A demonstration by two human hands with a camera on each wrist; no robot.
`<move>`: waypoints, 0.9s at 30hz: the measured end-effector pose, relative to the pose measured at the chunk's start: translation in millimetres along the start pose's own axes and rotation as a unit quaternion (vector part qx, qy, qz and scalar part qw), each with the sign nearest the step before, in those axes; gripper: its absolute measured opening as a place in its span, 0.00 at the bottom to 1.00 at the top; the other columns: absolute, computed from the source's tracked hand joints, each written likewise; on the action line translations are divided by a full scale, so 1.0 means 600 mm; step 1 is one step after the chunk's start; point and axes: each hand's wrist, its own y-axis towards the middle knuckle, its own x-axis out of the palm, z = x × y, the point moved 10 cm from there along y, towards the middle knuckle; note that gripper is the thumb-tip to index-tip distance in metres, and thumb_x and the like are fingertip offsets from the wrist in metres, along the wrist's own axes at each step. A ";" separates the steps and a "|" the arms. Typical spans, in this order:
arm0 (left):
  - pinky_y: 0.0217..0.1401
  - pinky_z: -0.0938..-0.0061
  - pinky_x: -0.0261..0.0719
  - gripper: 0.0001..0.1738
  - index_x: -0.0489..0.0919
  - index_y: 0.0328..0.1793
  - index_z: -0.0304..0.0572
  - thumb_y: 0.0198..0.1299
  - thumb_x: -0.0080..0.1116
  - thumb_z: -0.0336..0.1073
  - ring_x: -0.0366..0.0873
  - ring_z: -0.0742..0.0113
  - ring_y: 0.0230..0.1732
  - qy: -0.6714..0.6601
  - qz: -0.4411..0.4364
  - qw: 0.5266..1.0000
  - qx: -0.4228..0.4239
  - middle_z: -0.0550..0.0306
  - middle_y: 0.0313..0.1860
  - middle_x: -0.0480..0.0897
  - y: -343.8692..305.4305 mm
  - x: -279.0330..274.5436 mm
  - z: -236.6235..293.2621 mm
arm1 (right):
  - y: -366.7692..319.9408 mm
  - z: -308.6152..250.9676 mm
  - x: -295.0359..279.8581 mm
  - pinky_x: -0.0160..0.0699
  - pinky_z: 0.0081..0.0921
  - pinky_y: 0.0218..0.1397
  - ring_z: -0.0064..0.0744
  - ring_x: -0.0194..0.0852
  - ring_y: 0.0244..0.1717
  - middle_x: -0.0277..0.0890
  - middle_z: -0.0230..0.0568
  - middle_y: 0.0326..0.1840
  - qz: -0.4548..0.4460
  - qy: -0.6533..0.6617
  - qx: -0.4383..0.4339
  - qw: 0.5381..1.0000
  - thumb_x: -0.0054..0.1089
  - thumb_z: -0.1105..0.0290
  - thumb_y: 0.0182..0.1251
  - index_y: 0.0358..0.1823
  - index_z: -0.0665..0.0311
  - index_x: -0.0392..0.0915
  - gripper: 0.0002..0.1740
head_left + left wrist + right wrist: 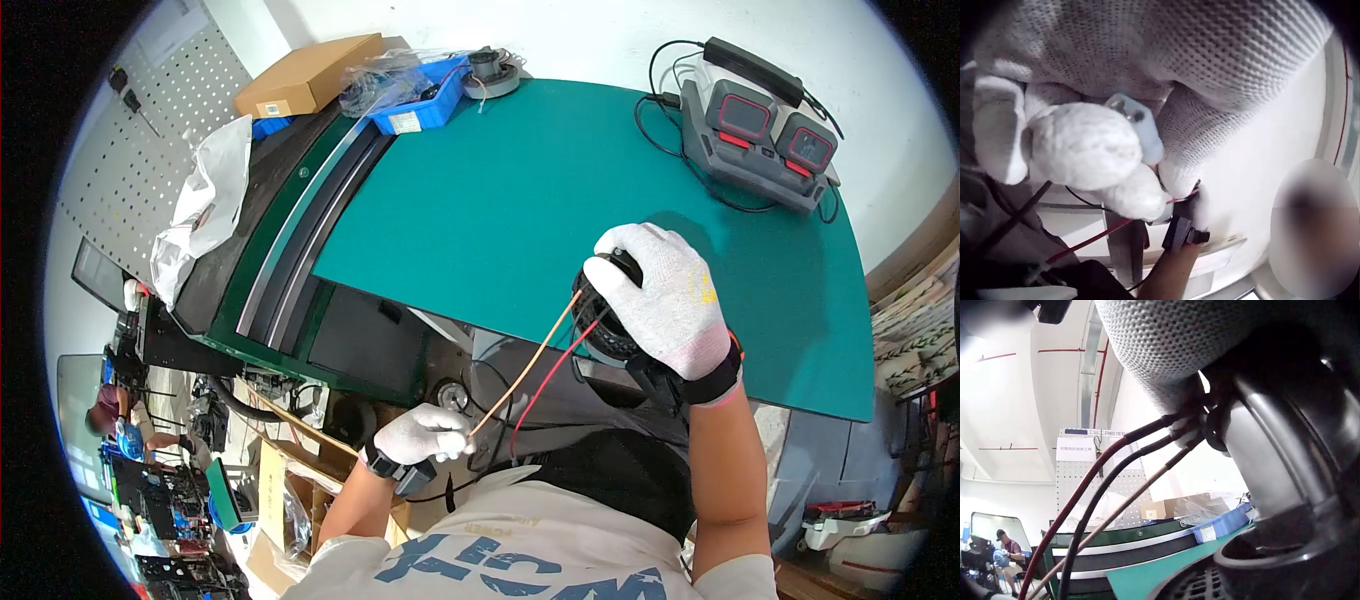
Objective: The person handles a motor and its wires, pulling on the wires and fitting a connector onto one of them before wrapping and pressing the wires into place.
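Observation:
The gloved right hand grips a round black part over the front edge of the green table. Red, black and tan wires come out of that part; in the right wrist view the red wire and black wire run down to the left. The gloved left hand, low in front of the body, pinches the end of the tan wire, which is stretched between the hands. In the left wrist view a pale blue piece sits between the glove's fingers. The red wire hangs loose.
At the back of the green table stand a blue bin, a motor-like part and a charger with two batteries. A cardboard box and white bag lie at the left. A person sits far left.

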 end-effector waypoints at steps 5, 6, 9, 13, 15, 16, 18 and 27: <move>0.36 0.74 0.77 0.14 0.88 0.50 0.31 0.61 0.74 0.33 0.81 0.69 0.33 0.013 0.025 0.994 0.107 0.55 0.34 0.87 -0.031 0.002 0.032 | 0.003 -0.007 0.001 0.78 0.44 0.49 0.53 0.79 0.43 0.81 0.46 0.37 -0.002 0.004 -0.006 1.000 0.67 0.64 0.65 0.37 0.61 0.81 0.09; 0.38 0.73 0.77 0.14 0.89 0.48 0.30 0.60 0.75 0.32 0.82 0.66 0.34 0.042 0.006 0.988 0.150 0.53 0.35 0.87 -0.037 0.008 0.048 | 0.003 -0.007 0.000 0.78 0.44 0.49 0.53 0.79 0.42 0.81 0.46 0.37 -0.005 0.002 -0.003 1.000 0.67 0.64 0.65 0.37 0.61 0.81 0.09; 0.45 0.66 0.79 0.12 0.89 0.43 0.28 0.58 0.75 0.31 0.85 0.56 0.39 0.045 -0.050 0.984 0.166 0.46 0.38 0.89 -0.046 0.010 0.046 | 0.002 -0.004 0.001 0.78 0.45 0.49 0.52 0.79 0.42 0.81 0.46 0.37 -0.011 0.000 0.001 1.000 0.66 0.64 0.65 0.38 0.61 0.81 0.08; 0.48 0.62 0.80 0.10 0.88 0.48 0.33 0.63 0.71 0.29 0.84 0.53 0.45 -0.072 -0.113 0.958 0.255 0.43 0.44 0.88 -0.033 -0.015 0.013 | 0.002 -0.004 0.003 0.77 0.45 0.50 0.52 0.79 0.42 0.81 0.45 0.37 -0.011 0.015 -0.022 1.000 0.66 0.64 0.66 0.38 0.61 0.81 0.08; 0.50 0.64 0.79 0.11 0.88 0.48 0.34 0.66 0.70 0.35 0.84 0.56 0.47 -0.093 -0.086 0.965 0.229 0.46 0.45 0.87 -0.019 -0.028 0.006 | 0.002 0.001 0.004 0.78 0.45 0.51 0.52 0.79 0.43 0.82 0.45 0.38 -0.014 0.012 -0.011 1.000 0.66 0.64 0.66 0.38 0.60 0.81 0.08; 0.52 0.58 0.79 0.16 0.87 0.46 0.30 0.66 0.69 0.39 0.84 0.52 0.47 -0.060 -0.028 0.976 0.209 0.45 0.44 0.87 -0.011 -0.041 0.001 | 0.002 0.001 0.004 0.78 0.45 0.51 0.53 0.79 0.43 0.82 0.45 0.38 -0.012 0.016 -0.011 1.000 0.66 0.64 0.66 0.38 0.60 0.81 0.08; 0.55 0.64 0.79 0.12 0.86 0.51 0.33 0.67 0.66 0.34 0.83 0.57 0.50 0.040 0.107 0.968 0.225 0.50 0.48 0.86 -0.005 -0.058 0.025 | 0.002 0.000 0.005 0.78 0.45 0.52 0.53 0.79 0.44 0.82 0.45 0.39 -0.016 0.018 -0.011 1.000 0.66 0.64 0.66 0.38 0.60 0.82 0.08; 0.43 0.73 0.83 0.16 0.83 0.62 0.33 0.73 0.52 0.26 0.84 0.68 0.35 0.074 0.202 0.914 0.345 0.48 0.43 0.88 -0.022 0.045 0.268 | 0.003 -0.005 0.006 0.78 0.46 0.51 0.53 0.80 0.43 0.83 0.46 0.39 -0.011 0.007 -0.028 1.000 0.64 0.65 0.67 0.38 0.60 0.82 0.07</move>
